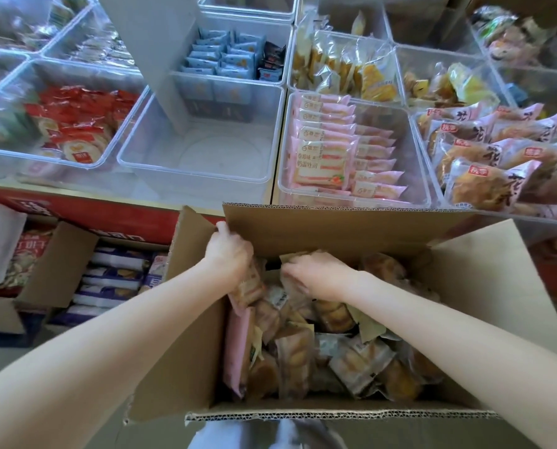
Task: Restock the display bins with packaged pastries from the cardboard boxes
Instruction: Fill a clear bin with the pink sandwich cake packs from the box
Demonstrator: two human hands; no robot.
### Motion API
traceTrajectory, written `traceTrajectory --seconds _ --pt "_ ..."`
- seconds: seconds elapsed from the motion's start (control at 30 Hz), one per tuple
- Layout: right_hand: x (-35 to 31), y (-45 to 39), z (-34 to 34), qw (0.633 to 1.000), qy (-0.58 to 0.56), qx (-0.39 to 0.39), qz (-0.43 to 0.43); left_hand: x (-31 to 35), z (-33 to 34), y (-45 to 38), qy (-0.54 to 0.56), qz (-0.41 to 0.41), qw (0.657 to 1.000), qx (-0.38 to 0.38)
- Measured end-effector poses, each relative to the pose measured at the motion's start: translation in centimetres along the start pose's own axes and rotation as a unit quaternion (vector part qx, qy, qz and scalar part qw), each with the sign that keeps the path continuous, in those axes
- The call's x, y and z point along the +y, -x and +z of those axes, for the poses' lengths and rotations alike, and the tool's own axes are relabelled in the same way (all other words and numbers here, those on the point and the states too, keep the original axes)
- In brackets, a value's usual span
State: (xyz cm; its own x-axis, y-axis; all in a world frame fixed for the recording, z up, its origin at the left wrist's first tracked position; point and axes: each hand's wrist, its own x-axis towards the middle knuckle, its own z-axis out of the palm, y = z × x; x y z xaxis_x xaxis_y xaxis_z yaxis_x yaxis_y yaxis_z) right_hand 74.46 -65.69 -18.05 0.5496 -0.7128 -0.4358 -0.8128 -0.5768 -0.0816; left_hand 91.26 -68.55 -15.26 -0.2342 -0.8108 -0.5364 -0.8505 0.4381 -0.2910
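Observation:
An open cardboard box [351,231] stands right in front of me, full of packaged pastries [351,358] in clear and tan wrappers. Both my hands are inside it at the far end. My left hand [228,254] grips a brown pastry pack [249,291] by its top, near the box's left flap. My right hand [316,277] has its fingers curled round another pastry pack [295,288] lying on the pile. Beyond the box, on the counter, stands an empty clear bin [202,150].
Clear bins cover the counter: red packs [72,121] at left, blue packs [222,56] behind the empty bin, pink toast packs [332,147] and brown flower-cake packs [491,157] at right. A second open box [108,280] of white-and-blue packs sits on the floor at left.

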Motion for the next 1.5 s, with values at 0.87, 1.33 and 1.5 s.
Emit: traceTrajectory --seconds 0.87,1.33,1.5 --pt "4.9 7.8 -10.9 0.929 -0.36 0.047 0.074 -3.9 -14.4 1.0 0.267 0.238 0.933 -0.029" --pt "12.7 -1.7 -9.9 0.891 -0.291 0.199 0.287 -3.5 -11.5 -3.5 0.355 0.08 0.911 0.195" --pt "13.9 -3.8 -8.6 0.848 -0.36 0.182 0.344 -4.7 -8.5 -2.4 0.336 0.106 0.905 0.238"
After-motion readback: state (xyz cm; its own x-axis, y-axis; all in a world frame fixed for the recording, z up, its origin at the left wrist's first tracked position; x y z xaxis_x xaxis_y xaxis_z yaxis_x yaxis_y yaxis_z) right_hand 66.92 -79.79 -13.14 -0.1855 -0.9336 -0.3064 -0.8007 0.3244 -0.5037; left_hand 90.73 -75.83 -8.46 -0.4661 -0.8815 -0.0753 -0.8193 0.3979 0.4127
